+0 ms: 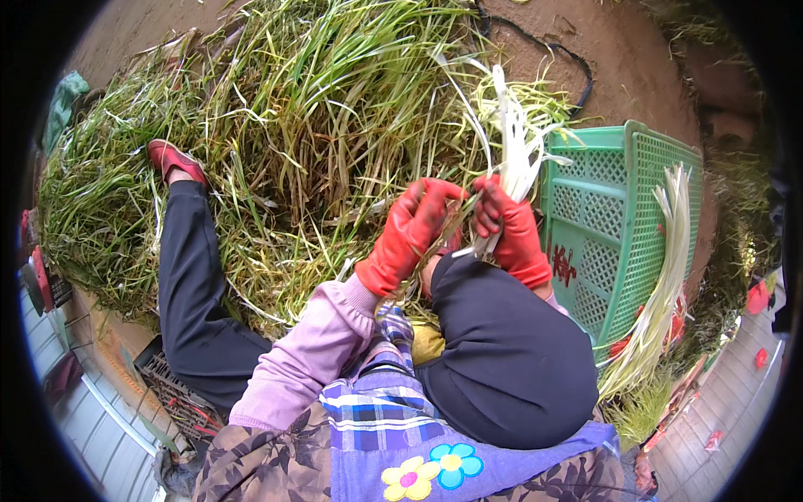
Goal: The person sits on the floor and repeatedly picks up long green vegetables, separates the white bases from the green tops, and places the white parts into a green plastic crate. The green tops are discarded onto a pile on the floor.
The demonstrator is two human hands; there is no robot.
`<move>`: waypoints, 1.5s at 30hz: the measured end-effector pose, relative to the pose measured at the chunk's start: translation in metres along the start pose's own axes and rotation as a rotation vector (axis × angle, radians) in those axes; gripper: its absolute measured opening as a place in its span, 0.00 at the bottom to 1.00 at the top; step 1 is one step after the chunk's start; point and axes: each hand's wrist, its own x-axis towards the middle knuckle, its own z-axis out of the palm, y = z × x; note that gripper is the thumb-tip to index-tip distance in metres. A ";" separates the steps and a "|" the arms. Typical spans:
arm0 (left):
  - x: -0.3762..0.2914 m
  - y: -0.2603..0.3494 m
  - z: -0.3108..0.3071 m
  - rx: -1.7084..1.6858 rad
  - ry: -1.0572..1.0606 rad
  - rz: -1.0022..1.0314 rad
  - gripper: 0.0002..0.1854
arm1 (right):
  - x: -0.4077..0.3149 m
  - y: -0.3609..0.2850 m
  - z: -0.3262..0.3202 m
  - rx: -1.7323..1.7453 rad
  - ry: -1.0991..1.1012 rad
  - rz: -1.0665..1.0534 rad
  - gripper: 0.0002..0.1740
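A bunch of white, chive-like stalks (515,141) is gripped in my right hand (515,229), which wears a red rubber glove. The stalks stick up past the fingers, and some pale ends show below the hand above my bent knee. My left hand (411,232), in a matching glove, is just left of the bunch. Its fingertips pinch a thin, withered brownish leaf (463,216) that trails downward. Beyond both hands spreads a large heap of green and yellowed leaves (313,125).
Right of my knee stands a green plastic crate (590,207) with lattice walls. A long bundle of pale stalks (668,263) lies against its far side. A black cord (574,56) curves over the bare ground (633,81). At lower left is a dark slatted crate (169,389).
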 end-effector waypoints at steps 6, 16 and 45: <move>-0.080 -0.037 -0.106 1.579 -0.747 -0.417 0.08 | 0.009 -0.026 -0.006 -0.024 0.062 -0.227 0.15; -0.038 0.039 -0.067 1.173 -0.186 0.411 0.38 | 0.008 -0.027 0.003 0.032 -0.017 -0.223 0.18; -0.015 -0.010 -0.006 1.272 -0.105 0.213 0.14 | 0.045 0.025 -0.027 0.084 0.029 -0.147 0.22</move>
